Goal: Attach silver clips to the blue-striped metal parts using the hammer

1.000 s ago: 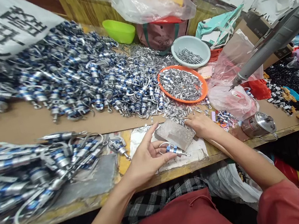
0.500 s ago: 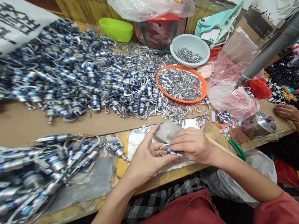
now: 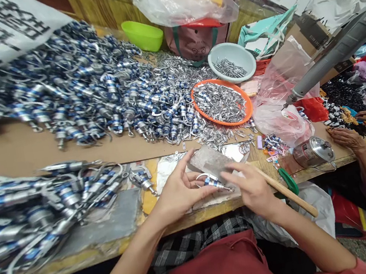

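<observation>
So left hand [image 3: 178,192] has the piece [image 3: 212,181] pinched by the block [image 3: 210,160], near the worktop's [image 3: 111,251] front edge, long axis running right and slightly toward that edge; right hand [image 3: 253,186] sits near its right end, fingers blurry, can't tell if they're holding anything

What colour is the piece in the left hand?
The piece is silver and blue, head view.

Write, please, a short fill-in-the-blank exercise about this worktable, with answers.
1. The left hand holds a silver part with ____ bands.
2. Beside the right hand is a handle made of ____.
3. The bowl nearest the hands is ____.
4. The leftmost bowl is bright ____.

Missing words: blue; wood; orange; green.
</observation>
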Action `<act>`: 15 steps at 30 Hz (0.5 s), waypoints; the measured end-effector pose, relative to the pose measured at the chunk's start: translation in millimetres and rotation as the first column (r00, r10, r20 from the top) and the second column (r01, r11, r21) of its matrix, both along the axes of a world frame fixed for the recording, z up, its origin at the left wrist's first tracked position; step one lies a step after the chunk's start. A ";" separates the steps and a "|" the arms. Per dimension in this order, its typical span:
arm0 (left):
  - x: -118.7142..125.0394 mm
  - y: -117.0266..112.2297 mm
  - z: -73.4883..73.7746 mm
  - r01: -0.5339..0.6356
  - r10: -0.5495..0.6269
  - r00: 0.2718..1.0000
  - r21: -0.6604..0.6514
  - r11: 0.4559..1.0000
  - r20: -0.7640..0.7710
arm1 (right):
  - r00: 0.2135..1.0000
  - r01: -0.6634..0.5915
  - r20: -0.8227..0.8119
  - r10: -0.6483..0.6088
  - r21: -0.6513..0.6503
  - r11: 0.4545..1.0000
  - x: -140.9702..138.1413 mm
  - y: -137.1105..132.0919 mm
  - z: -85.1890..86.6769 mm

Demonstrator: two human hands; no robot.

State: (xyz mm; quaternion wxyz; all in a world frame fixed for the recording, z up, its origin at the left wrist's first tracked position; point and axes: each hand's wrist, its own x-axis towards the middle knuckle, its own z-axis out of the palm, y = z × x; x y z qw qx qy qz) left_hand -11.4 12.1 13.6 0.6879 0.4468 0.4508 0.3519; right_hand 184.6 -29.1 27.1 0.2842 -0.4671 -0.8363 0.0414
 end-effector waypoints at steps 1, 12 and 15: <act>-0.3 0.6 0.6 -0.005 0.005 1.000 0.001 1.000 -0.015 | 0.996 0.086 0.005 -0.086 -0.011 0.996 10.5 -0.3 -1.0; -2.4 4.0 4.0 0.000 0.000 0.998 0.005 1.000 -0.067 | 0.929 0.359 0.157 -0.335 -0.166 0.918 50.9 -6.7 2.8; -1.8 3.9 5.9 -0.008 0.008 0.999 -0.007 1.000 -0.046 | 0.991 0.130 0.041 -0.130 0.005 0.991 25.8 -7.8 26.6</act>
